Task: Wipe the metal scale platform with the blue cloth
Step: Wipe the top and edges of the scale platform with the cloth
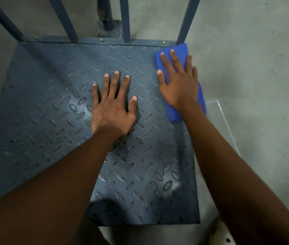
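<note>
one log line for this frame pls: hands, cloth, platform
left hand: flat on metal scale platform, empty | right hand: pressing blue cloth flat at far right corner | phase: wiping

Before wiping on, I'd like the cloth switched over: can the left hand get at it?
Probably yes: the left hand lies flat on the platform beside the blue cloth, nothing between them.

Both forearms are bare, no sleeves; left hand [112, 110] and right hand [179, 82] ungloved.

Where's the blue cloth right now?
The blue cloth lies under the right hand at the far right edge of the scale platform, near a railing post.
</note>
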A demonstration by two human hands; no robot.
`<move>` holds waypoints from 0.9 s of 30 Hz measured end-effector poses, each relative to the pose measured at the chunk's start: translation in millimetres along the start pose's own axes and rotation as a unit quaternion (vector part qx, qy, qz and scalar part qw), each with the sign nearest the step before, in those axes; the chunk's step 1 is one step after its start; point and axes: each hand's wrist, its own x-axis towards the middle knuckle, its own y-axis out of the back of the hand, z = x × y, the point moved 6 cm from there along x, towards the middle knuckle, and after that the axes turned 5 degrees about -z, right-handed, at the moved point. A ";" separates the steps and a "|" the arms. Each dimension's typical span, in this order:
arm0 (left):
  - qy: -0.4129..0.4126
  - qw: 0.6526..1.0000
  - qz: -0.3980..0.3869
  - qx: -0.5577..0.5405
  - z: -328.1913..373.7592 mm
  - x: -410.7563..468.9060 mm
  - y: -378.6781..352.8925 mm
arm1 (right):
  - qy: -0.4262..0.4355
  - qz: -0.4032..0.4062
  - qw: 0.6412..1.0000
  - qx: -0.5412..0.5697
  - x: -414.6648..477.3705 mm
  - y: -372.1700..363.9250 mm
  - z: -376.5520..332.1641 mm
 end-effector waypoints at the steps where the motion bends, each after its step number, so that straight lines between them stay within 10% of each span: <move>1: 0.001 1.000 0.001 -0.001 0.2 0.4 0.2 | 0.077 -0.006 0.996 -0.038 -9.7 -0.4 -12.0; 4: 0.002 1.000 0.001 0.001 1.0 0.4 1.5 | 0.182 -0.018 0.982 -0.050 -15.6 -2.3 -9.5; 8: 0.001 1.000 0.001 0.001 1.6 0.0 2.3 | -0.021 0.014 1.000 0.013 18.1 4.5 13.3; 13: -0.001 1.000 -0.002 0.003 2.9 -0.6 1.9 | 0.253 -0.071 0.964 -0.046 -3.0 -12.7 -52.9; 17: 0.002 1.000 0.004 0.002 0.7 -0.8 2.3 | 0.006 0.013 1.000 -0.012 26.4 3.9 2.3; 22: 0.002 1.000 0.004 0.006 3.4 -0.5 0.6 | 0.226 -0.051 0.972 -0.048 1.8 -11.3 -27.9; 27: 0.003 1.000 0.007 0.007 1.9 -1.5 1.9 | 0.002 -0.002 1.000 0.005 31.8 -4.7 15.1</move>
